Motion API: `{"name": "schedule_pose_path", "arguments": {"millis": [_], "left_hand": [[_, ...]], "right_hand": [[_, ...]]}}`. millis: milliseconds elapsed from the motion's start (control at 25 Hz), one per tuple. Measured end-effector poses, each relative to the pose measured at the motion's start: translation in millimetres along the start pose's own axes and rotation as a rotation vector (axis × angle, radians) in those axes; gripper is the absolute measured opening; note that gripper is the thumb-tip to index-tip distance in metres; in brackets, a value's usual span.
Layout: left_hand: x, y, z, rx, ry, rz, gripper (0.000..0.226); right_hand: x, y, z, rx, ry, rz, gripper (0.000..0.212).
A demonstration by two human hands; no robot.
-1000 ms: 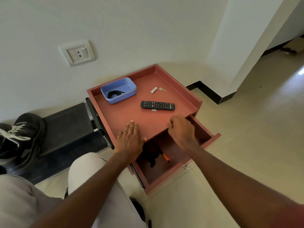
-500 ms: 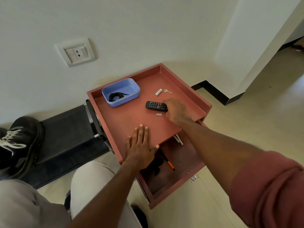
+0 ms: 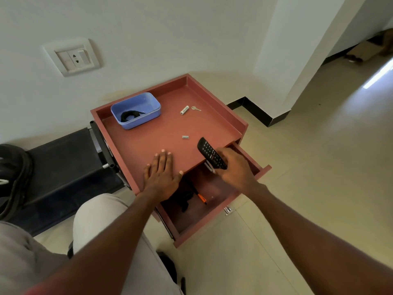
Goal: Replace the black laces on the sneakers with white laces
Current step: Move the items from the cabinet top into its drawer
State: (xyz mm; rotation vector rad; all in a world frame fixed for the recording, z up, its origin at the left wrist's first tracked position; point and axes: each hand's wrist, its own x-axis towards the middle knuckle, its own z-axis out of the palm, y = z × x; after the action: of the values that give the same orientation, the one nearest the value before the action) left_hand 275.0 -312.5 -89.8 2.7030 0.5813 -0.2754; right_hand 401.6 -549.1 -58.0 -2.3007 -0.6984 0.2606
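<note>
Head view: your left hand (image 3: 162, 174) lies flat, fingers straight and close together, palm down on the near edge of the red bedside cabinet (image 3: 148, 137). Your right hand (image 3: 236, 169) curls its fingers round a black remote control (image 3: 209, 154) and holds it tilted, buttons up, above the front corner of the cabinet top and the open drawer (image 3: 223, 188). In the drawer lie a dark object (image 3: 185, 201), too shadowed to identify, and a pen with an orange tip (image 3: 201, 198) just beside it. At the back left of the cabinet top stands a blue plastic tub (image 3: 148, 103) with a coiled black lace (image 3: 129, 114) inside it. A white battery (image 3: 184, 110) and a small key (image 3: 196, 108) lie near each other toward the back right, and a small silver piece (image 3: 185, 136) lies alone near the middle. At the far left edge of the frame you see part of a black sneaker (image 3: 14, 167) resting on a black bench (image 3: 61, 162) beside the cabinet. A wall socket (image 3: 73, 57) sits on the white wall above. Your light trouser knee (image 3: 100, 211) shows below your left arm.
</note>
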Motion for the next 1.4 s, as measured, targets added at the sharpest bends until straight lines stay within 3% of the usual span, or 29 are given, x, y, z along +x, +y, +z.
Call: {"name": "schedule_pose_path", "arguments": {"millis": [200, 320, 480, 640, 840, 920, 1080, 1240, 1400], "left_hand": [[1, 0, 2, -0.002, -0.004, 0.001, 0.081], [1, 1, 4, 0.007, 0.011, 0.007, 0.081], [2, -1, 6, 0.012, 0.015, 0.006, 0.081], [2, -1, 7, 0.027, 0.027, 0.008, 0.081], [1, -1, 5, 0.013, 0.024, 0.015, 0.081], [-3, -1, 3, -0.003, 0.014, 0.009, 0.081], [0, 5, 1, -0.039, 0.045, 0.010, 0.078], [8, 10, 4, -0.011, 0.086, 0.002, 0.074], [8, 11, 1, -0.016, 0.034, -0.008, 0.074]], "right_hand": [[-13, 29, 10, -0.384, -0.328, -0.052, 0.050], [5, 26, 29, -0.541, -0.422, 0.043, 0.031], [30, 18, 57, -0.543, -0.476, 0.243, 0.040], [36, 16, 85, -0.468, -0.498, 0.304, 0.050], [19, 5, 81, -0.450, -0.363, 0.386, 0.029], [13, -17, 62, -0.508, -0.193, 0.365, 0.015], [33, -60, 27, -0.300, 0.151, 0.189, 0.018], [90, -80, 38, -0.270, 0.085, -0.021, 0.022], [124, -79, 65, -0.406, 0.001, -0.040, 0.023]]}}
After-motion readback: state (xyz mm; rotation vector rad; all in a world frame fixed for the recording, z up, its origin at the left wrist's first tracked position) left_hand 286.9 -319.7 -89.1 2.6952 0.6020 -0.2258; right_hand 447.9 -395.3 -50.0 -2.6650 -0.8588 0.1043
